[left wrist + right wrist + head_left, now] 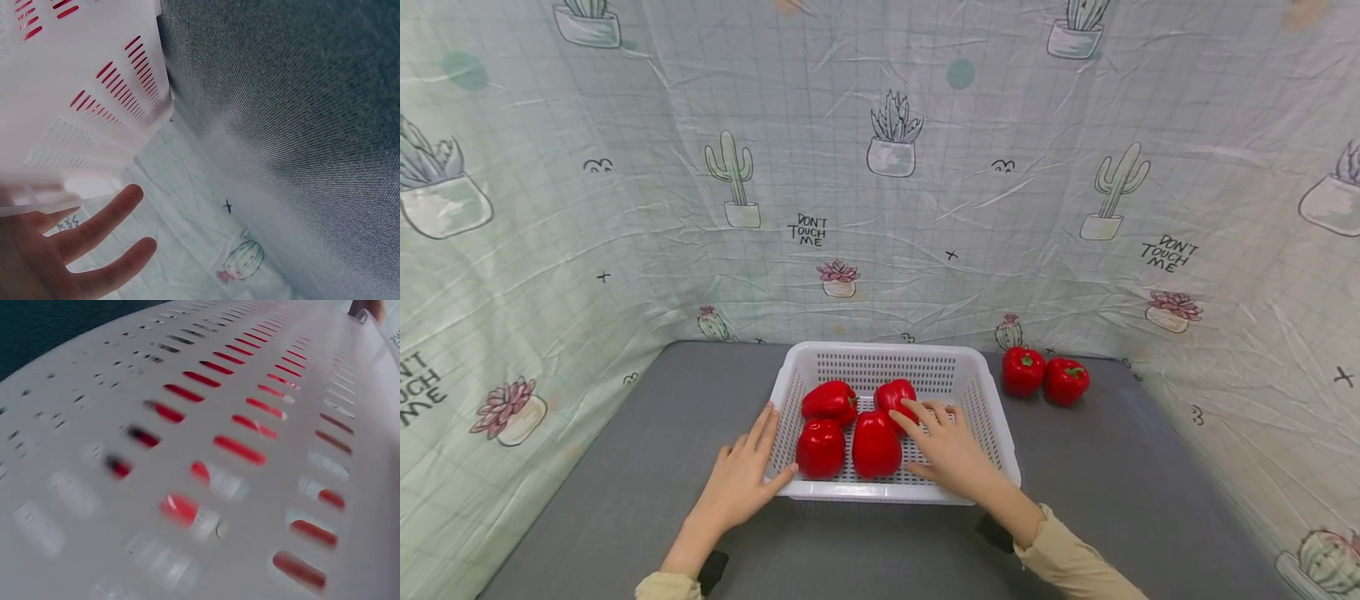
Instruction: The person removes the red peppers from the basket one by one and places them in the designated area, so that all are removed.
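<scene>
Red peppers (pixel 877 447) lie in a white basket (pixel 880 491), left hand (pixel 737 479) straight-fingered against it, right hand (pixel 953 454) loosely spread over them.

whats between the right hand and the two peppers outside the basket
In the head view, the right wall of the white basket, then a strip of grey tabletop, lie between the right hand and the two red peppers outside.

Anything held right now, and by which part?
No grip visible. The left hand rests at the white basket's near-left corner, fingers extended. The right hand spreads its fingers over the basket's back-right red pepper, thumb clear of it; contact can't be told.
</scene>
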Demonstrator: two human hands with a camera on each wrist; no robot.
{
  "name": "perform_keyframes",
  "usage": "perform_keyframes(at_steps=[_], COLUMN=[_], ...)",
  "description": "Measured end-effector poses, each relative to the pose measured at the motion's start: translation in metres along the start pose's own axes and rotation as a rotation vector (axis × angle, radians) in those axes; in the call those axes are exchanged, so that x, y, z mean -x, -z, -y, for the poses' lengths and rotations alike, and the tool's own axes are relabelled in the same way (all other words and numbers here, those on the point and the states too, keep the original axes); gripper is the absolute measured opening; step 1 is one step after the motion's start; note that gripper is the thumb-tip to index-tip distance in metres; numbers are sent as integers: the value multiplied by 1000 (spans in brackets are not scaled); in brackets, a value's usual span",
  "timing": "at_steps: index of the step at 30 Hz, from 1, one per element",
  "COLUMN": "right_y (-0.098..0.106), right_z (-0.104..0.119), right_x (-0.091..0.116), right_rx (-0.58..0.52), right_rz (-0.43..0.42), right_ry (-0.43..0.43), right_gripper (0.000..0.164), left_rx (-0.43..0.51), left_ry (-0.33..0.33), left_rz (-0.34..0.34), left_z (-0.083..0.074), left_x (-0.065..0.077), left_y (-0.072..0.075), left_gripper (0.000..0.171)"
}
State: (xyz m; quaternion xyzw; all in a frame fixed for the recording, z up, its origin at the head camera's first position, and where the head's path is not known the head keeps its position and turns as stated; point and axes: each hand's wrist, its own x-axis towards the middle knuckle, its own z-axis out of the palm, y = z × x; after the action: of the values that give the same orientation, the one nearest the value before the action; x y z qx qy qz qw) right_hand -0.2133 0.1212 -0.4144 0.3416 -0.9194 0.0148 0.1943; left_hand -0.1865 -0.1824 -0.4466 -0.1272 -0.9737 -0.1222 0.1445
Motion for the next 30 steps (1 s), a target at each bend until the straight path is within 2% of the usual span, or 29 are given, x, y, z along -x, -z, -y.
perform_keyframes(at_steps=[12, 23, 30], right_y=[-11, -16, -18], right_z=[16, 18, 17], right_x=[-16, -24, -24], right_rx=[-49, -67, -108], right_rz=[172, 219, 256], right_ry=[-32, 15, -73], right_gripper=[80, 80, 77], left_rx=[11, -3, -10], left_ry=[-13, -11, 5], left_rz=[0, -21, -7], left_z=[-2, 0, -1], left_x=[1, 1, -1], left_y=[-1, 0, 0], left_gripper=[78, 78, 80])
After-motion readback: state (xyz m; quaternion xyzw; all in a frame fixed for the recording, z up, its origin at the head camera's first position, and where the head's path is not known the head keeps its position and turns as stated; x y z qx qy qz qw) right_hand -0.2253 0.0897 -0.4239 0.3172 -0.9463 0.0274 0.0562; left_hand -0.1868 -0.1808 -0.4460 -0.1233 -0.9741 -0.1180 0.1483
